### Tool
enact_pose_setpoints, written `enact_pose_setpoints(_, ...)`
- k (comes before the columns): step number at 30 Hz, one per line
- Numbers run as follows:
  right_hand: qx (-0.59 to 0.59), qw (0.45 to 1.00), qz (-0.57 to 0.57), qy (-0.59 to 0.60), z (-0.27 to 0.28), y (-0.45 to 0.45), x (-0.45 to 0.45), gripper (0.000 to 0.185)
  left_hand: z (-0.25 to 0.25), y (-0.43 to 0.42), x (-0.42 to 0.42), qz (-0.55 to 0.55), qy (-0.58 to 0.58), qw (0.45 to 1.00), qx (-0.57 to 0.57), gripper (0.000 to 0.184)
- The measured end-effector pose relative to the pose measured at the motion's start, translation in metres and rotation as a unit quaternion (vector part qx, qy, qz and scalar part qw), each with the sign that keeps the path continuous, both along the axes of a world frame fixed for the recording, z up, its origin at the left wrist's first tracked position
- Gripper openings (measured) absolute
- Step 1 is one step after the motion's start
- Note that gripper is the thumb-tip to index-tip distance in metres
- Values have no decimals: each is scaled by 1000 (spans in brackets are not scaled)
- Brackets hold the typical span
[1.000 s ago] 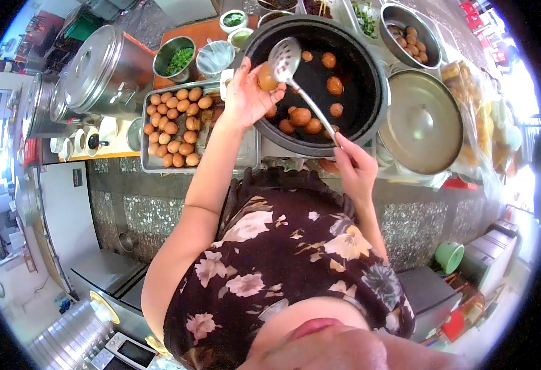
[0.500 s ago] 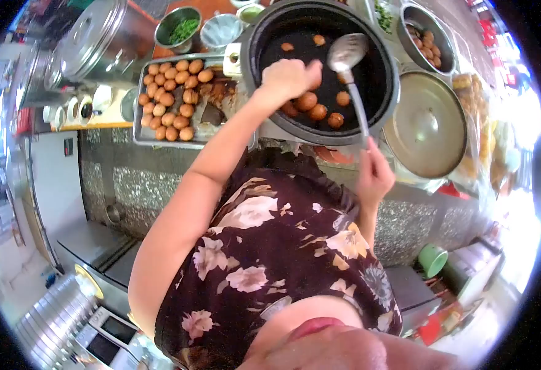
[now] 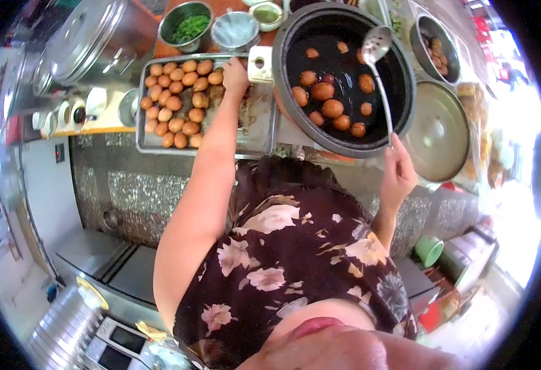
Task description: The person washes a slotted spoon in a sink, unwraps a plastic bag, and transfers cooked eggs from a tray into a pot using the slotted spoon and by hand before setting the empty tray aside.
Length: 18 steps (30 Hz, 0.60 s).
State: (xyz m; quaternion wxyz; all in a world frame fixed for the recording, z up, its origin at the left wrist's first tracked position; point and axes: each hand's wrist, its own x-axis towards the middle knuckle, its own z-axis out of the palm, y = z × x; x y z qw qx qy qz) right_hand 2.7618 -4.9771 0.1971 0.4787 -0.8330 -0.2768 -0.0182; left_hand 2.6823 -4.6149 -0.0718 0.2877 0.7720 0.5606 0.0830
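Note:
A metal tray (image 3: 255, 139) holds rows of brown eggs (image 3: 175, 74) on its left side, with brown stains on its bare part. Over the tray, close to its far edge, is my left hand (image 3: 236, 75), right beside the eggs; its fingertips are hidden, so I cannot tell whether it holds an egg. My right hand (image 3: 398, 169) grips the handle end of a slotted ladle (image 3: 378, 44). The ladle leans across a large black pot (image 3: 283, 80), its bowl near the far rim. Several eggs (image 3: 332, 109) sit in the dark liquid.
Behind the tray stand a metal bowl of chopped greens (image 3: 187, 28) and a bowl lined with plastic (image 3: 235, 31). A round lid (image 3: 437, 132) lies right of the pot, below another bowl of eggs (image 3: 437, 52). Tall metal pots (image 3: 92, 40) stand at the left.
My left hand has moved from over the pot leftward to the tray. The ladle's bowl has shifted toward the pot's far right rim. More eggs in the pot are visible.

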Motion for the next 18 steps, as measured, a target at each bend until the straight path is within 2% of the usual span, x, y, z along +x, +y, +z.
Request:
enact_pose_setpoints(2, 15, 999, -3, 33, 7, 7, -9, 29, -8, -3, 8, 0, -22, 998, -53, 45)
enact_pose_setpoints(3, 11, 999, -2, 35, 9, 9, -11, 30, 15, -12, 9, -18, 0, 998, -63, 44)
enact_pose_setpoints(4, 9, 999, 3, 40, 9, 10, -11, 30, 24, -18, 7, -37, 8, 997, -60, 47)
enact_pose_setpoints(6, 8, 999, 7, 30, 2, 7, -7, 30, 9, -17, -2, -109, 32, 993, -21, 48)
enact_pose_setpoints(7, 21, 998, 17, 51, 1, 7, -7, 31, 4, -12, -13, -110, 34, 993, -15, 48)
enact_pose_setpoints(9, 38, 996, 26, 77, -5, 4, -5, 31, 2, -8, -41, -168, -11, 986, 13, 50)
enact_pose_setpoints(10, 49, 995, 26, 78, -6, 3, -5, 31, 50, -18, -54, -96, -40, 995, 8, 50)
enact_pose_setpoints(11, 50, 995, 18, 79, -7, 1, -4, 31, 61, -17, -62, -11, -200, 979, -39, 50)
enact_pose_setpoints(12, 50, 995, 11, 80, -8, -1, -4, 30, 71, -14, -69, 72, -353, 929, -87, 50)
enact_pose_setpoints(13, 58, 995, 13, 84, -10, -2, -3, 30, 93, -13, -71, 70, -429, 891, -133, 52)
enact_pose_setpoints(14, 69, 993, 24, 92, -12, -3, -3, 29, 129, -17, -74, 71, -499, 845, -177, 53)
enact_pose_setpoints(15, 79, 991, 36, 99, -14, -3, -3, 28, 188, -44, -62, 49, -581, 778, -236, 53)
enact_pose_setpoints(17, 111, 985, 75, 105, -16, 6, -10, 28, 219, -64, -39, -30, -646, 667, -370, 50)
enact_pose_setpoints(18, 138, 979, 104, 104, -16, 9, -10, 27, 228, -74, -27, -56, -637, 629, -443, 51)
